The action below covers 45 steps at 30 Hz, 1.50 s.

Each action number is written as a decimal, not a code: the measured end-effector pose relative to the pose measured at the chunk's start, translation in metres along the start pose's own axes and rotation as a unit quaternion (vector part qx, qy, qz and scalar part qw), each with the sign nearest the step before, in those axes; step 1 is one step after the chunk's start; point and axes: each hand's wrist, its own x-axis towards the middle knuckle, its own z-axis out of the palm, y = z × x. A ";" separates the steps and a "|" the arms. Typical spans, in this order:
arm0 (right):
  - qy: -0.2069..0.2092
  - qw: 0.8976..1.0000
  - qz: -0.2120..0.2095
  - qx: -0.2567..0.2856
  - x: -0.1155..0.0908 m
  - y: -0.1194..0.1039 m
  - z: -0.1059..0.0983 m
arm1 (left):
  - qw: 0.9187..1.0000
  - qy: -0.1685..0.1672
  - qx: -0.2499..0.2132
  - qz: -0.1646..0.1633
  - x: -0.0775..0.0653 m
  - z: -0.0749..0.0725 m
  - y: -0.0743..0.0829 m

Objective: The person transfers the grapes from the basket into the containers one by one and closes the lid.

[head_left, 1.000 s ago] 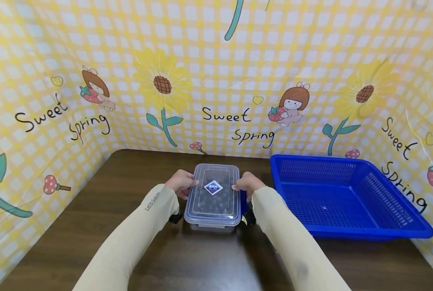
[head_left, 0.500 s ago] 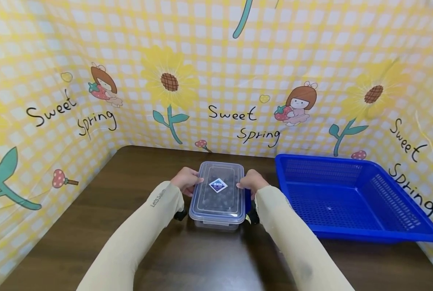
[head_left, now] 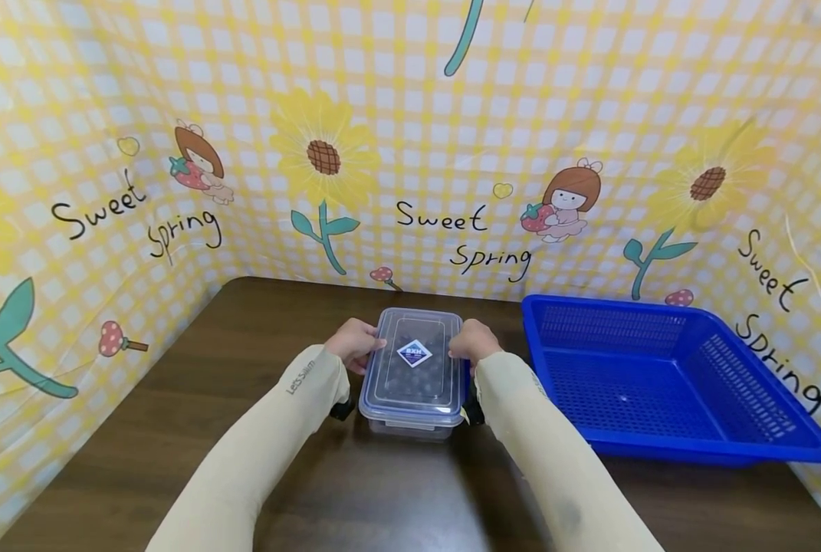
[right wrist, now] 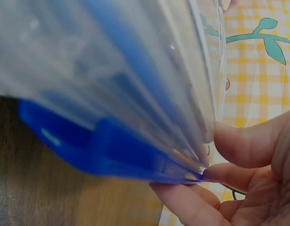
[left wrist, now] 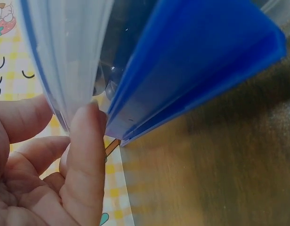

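Observation:
A clear plastic food container [head_left: 410, 432] stands on the table, with dark round pieces visible inside. Its transparent lid [head_left: 389, 383] carries a diamond-shaped label and sits on top. My left hand [head_left: 355, 343] pinches the lid's left edge, thumb above and fingers below the rim. At the opposite edge, my right hand [head_left: 474, 343] grips the lid's rim the same way. A blue side latch [left wrist: 197, 61] stands out from the container in the left wrist view. In the right wrist view, fingertips touch another blue latch [right wrist: 121, 150]. The container's far side is hidden from the head view.
A blue perforated plastic basket [head_left: 631, 368] stands to the right of the container, close to my right forearm. The dark wooden table [head_left: 196, 399] meets a yellow checked cloth backdrop [head_left: 431, 153] behind and at both sides.
The head view has turned slightly left, so everything sits further right in it. The right-hand fingers have shifted slightly at the edge. The container and lid show no clear movement on the table.

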 end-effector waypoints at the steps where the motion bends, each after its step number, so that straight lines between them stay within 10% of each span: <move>1: -0.001 1.000 0.002 0.001 0.000 0.000 0.000 | 1.000 0.002 0.000 -0.001 0.000 0.000 0.001; 45: -0.011 1.000 -0.001 -0.019 0.000 -0.003 0.001 | 0.998 -0.025 0.048 0.017 -0.003 -0.003 0.001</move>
